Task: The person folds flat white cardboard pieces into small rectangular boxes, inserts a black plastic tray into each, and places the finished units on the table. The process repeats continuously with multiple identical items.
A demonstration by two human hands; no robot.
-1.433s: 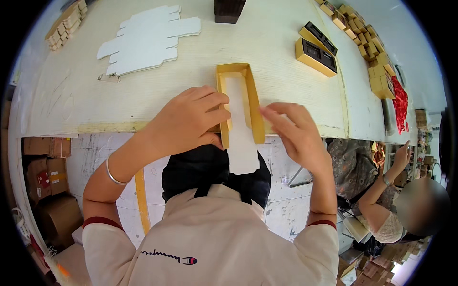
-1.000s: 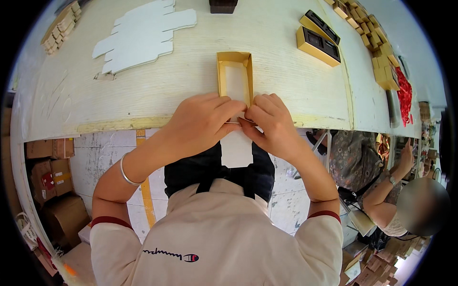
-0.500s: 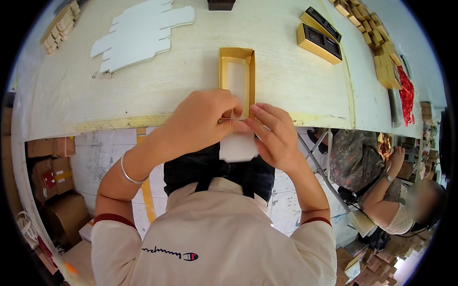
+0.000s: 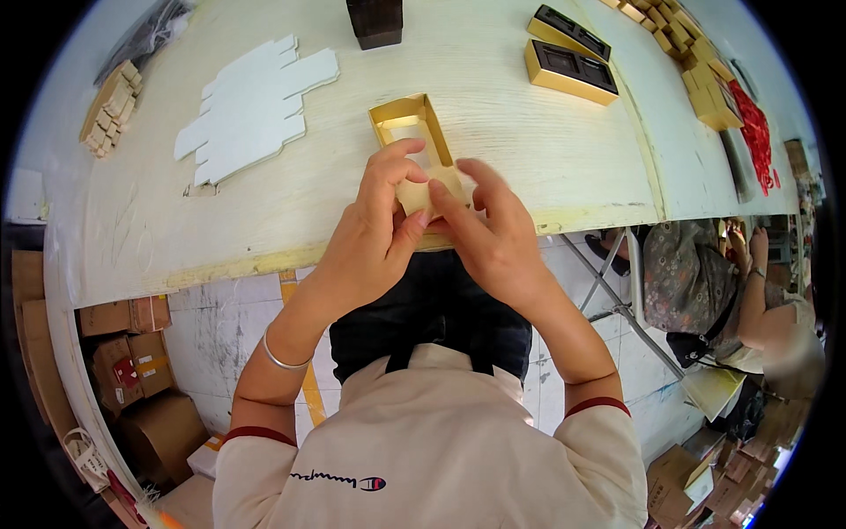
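Observation:
A gold cardboard box (image 4: 437, 134), hollow and pale inside, lies slightly turned at the table's front edge. Its near end has a cream flap (image 4: 418, 197) folded inward. My left hand (image 4: 374, 234) grips the near left corner, thumb low at the front and index finger arched over the flap. On the other side my right hand (image 4: 493, 236) presses the flap and front wall with thumb and a finger, while its other fingers are lifted and slightly blurred. The fingers partly hide the box's near end.
White die-cut card sheets (image 4: 251, 110) are stacked at left. A dark box (image 4: 375, 25) stands at the far middle. Gold boxes with black inserts (image 4: 573, 72) sit at right, beyond them red material (image 4: 751, 132). Cartons (image 4: 150, 361) fill the lower left shelf. Another person (image 4: 765, 309) sits at right.
The near flap, which hung down past the table edge, is now folded up and into the box. The box has turned slightly, and both hands have closed in on its near end.

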